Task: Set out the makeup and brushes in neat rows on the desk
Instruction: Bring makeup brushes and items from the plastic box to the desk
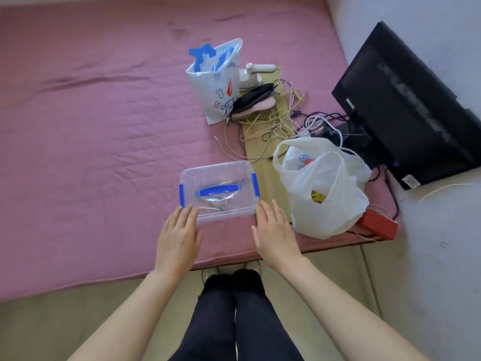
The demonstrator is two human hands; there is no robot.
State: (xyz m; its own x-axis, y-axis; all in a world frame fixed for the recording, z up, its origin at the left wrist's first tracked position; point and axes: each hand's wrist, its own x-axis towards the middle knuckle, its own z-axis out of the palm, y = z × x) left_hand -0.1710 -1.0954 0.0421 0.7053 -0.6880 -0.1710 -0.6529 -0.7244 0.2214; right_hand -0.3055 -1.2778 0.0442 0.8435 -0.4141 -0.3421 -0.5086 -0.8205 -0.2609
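Note:
A clear plastic box (pixel 235 169) with a blue handle and blue side clips sits lid-on near the front edge of the pink mat (pixel 91 126). Thin brush-like items show dimly through its lid; I cannot tell them apart. My left hand (pixel 178 237) reaches the box's near left corner with straight fingers, fingertips at its edge. My right hand (pixel 273 234) lies flat with straight fingers at the near right corner. Neither hand grips anything.
A white plastic bag (pixel 325 196) stands right of the box, with a red box (pixel 378 225) beyond it. Behind are a blue-and-white bag (pixel 214 82), a white handheld appliance (pixel 253 72), dark insoles (pixel 256 101), tangled cables (pixel 281 121) and a black monitor (pixel 406 108).

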